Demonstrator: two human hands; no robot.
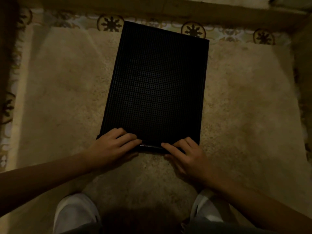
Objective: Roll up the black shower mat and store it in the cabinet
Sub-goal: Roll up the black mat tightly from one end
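The black mat (155, 85) lies flat at the frame's centre on a pale shaggy rug (67, 98), its far edge reaching the patterned tiles (111, 23) at the top. At its near edge the left hand (113, 146) and right hand (184, 154) curl their fingers over the first tight turn. Rolling looks barely begun; next both palms should push evenly forward.

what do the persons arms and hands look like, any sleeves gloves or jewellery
Both arms are bare from wrist to the frame edge, with no sleeves showing. The left hand and right hand wear no gloves. No rings, watch or bracelets can be made out, though the light is dim.
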